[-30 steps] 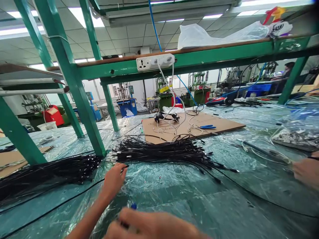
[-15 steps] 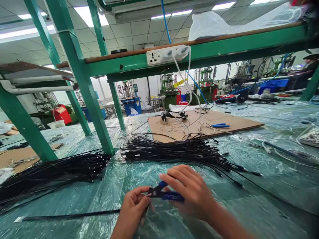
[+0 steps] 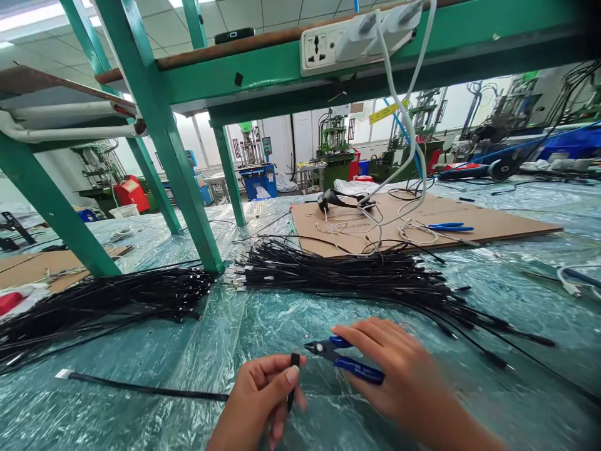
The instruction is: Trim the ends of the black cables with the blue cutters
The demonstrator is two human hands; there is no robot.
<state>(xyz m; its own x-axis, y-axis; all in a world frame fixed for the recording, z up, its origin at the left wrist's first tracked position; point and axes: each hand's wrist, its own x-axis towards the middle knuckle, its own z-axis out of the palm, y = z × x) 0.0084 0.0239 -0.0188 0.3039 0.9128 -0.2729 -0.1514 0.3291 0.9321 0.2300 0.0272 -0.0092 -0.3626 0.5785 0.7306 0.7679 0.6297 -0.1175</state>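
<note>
In our left hand (image 3: pixel 263 398), the fingers pinch one black cable (image 3: pixel 150 389) by its end; its white-tipped end lies out to the left, nearer us than the cable pile (image 3: pixel 342 272) on the bench (image 3: pixel 188 388). Our right hand (image 3: pixel 399 369) has its fingers wrapped around the blue handles of the cutters (image 3: pixel 345 360), whose tips point at the pinched end, just beside it. Behind the cable pile we see cardboard (image 3: pixel 498 219) bearing blue pliers (image 3: pixel 451 227).

Film-covered table (image 3: pixel 183 351), black cable bundles (image 3: pixel 347 272), cardboard sheet (image 3: pixel 498 220)
</note>
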